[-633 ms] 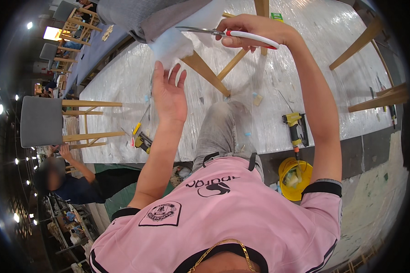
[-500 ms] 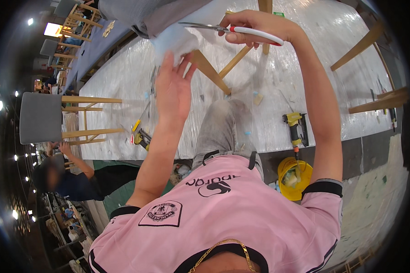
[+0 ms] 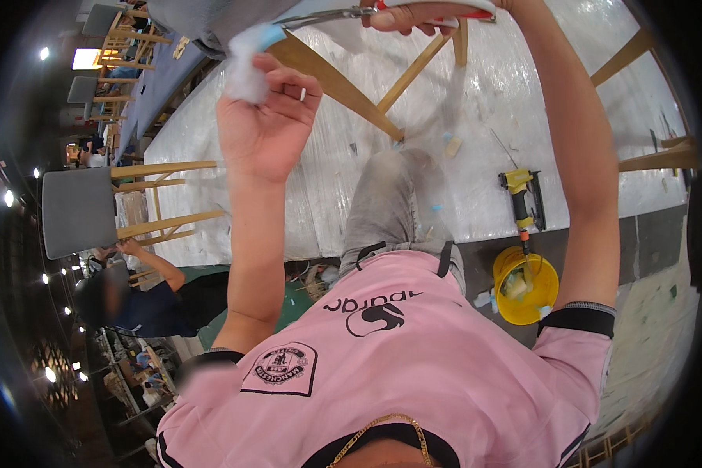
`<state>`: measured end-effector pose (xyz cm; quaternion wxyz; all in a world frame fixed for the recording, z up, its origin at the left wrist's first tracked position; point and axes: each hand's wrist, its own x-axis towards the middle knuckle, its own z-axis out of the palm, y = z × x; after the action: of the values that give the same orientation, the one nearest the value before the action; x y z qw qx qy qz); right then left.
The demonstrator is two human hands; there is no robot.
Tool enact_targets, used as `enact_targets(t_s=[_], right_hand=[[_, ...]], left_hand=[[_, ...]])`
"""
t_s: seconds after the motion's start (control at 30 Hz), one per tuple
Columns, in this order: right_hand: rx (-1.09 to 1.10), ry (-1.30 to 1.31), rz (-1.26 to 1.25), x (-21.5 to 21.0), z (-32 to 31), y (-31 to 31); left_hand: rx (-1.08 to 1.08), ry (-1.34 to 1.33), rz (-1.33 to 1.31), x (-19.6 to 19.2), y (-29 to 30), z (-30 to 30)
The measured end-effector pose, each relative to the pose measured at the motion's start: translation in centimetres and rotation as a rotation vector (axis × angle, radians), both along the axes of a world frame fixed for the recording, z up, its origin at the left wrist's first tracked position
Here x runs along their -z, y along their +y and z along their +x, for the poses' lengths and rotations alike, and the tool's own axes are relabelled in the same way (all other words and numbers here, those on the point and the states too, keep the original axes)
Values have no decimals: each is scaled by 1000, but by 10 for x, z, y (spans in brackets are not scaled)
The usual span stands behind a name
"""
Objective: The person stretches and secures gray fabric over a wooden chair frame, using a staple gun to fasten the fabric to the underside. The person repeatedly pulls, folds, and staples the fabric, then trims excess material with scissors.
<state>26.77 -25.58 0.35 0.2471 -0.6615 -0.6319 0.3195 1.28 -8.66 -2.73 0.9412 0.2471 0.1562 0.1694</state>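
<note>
My left hand [image 3: 269, 136] is raised with its fingers curled around a tuft of fluffy white wadding [image 3: 246, 74], which has a pale blue edge at its upper end. My right hand [image 3: 413, 17], near the top edge, holds scissors [image 3: 327, 15] with white and red handles. Their blades point left, and the tips reach the blue edge of the wadding. Just beyond is a chair with grey upholstery [image 3: 210, 15] and wooden legs [image 3: 343, 86]. The top of the picture cuts off much of it.
A yellow-and-black staple gun [image 3: 520, 201] lies on the film-covered bench [image 3: 460, 187]. Below it hangs or stands a yellow bucket [image 3: 554, 292] with scraps inside. At left, a co-worker's hand [image 3: 129, 246] is by a grey-seated chair [image 3: 78, 212]. More chair legs [image 3: 659, 160] rise at right.
My left hand has moved left and slightly down with the wadding, its fingers now more curled. The scissors and my right hand have moved up. My left forearm now hides tools on the bench.
</note>
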Motion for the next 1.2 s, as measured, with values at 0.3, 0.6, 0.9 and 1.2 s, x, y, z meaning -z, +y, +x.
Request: enact_targets(t_s=[0.3,0.6,0.9,1.2], right_hand=[[-4,14,104,7,16,15],[-15,-2,81,0,27,24],[-190,-322,165,-43,32,38],[-212,-163,-27,-54,19,59]], left_hand=[[-9,-38,-172,-8,0,1],[47,47,141,2,3,7],[-399,272,854,38,-5,21],[-387,287,880,54,6,19]])
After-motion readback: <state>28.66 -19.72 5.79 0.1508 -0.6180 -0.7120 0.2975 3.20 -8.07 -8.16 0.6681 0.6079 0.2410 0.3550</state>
